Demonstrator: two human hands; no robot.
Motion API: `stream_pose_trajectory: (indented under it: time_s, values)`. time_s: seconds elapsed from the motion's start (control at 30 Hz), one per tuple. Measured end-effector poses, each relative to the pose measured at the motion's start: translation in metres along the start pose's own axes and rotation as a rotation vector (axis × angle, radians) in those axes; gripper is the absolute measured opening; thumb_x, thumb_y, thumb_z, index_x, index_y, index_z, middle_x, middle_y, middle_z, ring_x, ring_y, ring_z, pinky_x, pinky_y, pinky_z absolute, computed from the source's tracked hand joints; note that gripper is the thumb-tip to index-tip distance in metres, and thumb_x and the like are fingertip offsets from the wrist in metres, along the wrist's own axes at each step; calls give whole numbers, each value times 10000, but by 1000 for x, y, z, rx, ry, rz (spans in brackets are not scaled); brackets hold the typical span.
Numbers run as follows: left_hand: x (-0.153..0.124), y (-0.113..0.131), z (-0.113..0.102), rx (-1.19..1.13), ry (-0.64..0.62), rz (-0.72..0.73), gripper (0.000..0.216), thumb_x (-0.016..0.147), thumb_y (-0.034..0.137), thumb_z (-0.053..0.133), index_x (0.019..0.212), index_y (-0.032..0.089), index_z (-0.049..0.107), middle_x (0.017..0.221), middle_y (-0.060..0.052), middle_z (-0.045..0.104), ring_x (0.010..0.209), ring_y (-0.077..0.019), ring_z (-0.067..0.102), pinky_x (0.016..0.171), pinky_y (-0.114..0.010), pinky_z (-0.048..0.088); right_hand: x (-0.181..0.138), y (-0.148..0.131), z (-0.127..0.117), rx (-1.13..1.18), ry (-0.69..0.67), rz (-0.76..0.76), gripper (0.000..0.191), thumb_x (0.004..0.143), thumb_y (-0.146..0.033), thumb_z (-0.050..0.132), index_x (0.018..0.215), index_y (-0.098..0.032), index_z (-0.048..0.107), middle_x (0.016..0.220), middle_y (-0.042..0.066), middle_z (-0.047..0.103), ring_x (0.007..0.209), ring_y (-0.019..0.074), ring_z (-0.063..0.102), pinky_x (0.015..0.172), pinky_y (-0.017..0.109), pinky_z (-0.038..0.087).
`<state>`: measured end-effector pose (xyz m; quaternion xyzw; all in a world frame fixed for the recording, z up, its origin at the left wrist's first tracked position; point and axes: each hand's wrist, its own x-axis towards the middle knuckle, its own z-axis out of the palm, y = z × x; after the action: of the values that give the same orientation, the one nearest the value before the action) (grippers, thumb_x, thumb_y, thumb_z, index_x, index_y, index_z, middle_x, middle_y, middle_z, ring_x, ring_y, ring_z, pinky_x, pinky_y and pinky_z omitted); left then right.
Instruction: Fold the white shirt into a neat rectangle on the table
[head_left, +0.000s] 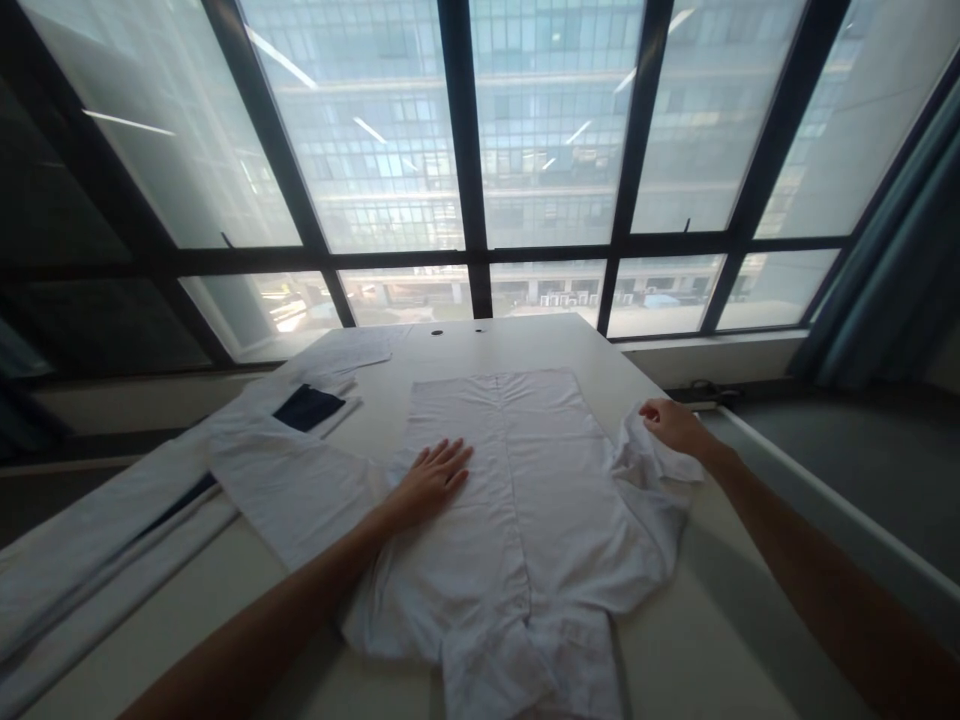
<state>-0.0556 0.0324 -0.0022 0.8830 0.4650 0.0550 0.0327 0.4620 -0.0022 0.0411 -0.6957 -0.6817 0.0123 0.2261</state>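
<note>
A white shirt [517, 500] lies spread flat on a pale table [720, 640], its centre seam running away from me. My left hand [431, 480] rests flat on the shirt's left part, fingers stretched out and open. My right hand [671, 422] is at the shirt's right side, fingers closed in a pinch on the bunched right sleeve [645, 460] near the table's right edge.
More white garments [105, 530] lie along the table's left side, one with a dark blue patch [307, 408]. Folded white cloth [352, 352] sits at the far left corner. Large windows stand behind the table. A dark curtain [892, 260] hangs at right.
</note>
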Motion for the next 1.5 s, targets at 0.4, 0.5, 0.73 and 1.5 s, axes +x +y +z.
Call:
stream_pose_trajectory:
  time_s: [0.4,0.5,0.73,1.5]
  values:
    - [3,3,-7,3,-25,2,594,1057,499,279,1586,252,385,1672,-81,261,1554,-308,205,1227,-555,194,-32,22,-29,24,-443,-1,632,511,-351,833,1116,-178,776,1244,173,701,1199,403,607,1062,479,451]
    - [2,4,-8,6,-34,2,590,1060,490,273,1591,253,374,1677,-77,247,1556,-311,195,1227,-556,188,-42,19,-24,14,-415,-65,740,538,-405,839,1231,-169,734,1350,180,643,1273,406,554,1110,474,408]
    - [3,0,-5,-16,-16,20,597,1060,520,267,1588,264,379,1678,-71,250,1555,-303,202,1233,-548,178,-65,22,-23,-98,-343,-59,649,688,-431,779,1267,-150,700,1264,199,684,1206,383,603,1048,445,441]
    - [53,132,-47,-1183,-112,181,742,826,603,743,1406,163,596,1406,-187,622,1251,-308,631,1050,-454,499,-68,-74,-21,1230,-29,298,431,662,-541,852,840,-170,724,785,41,709,685,164,655,608,278,557]
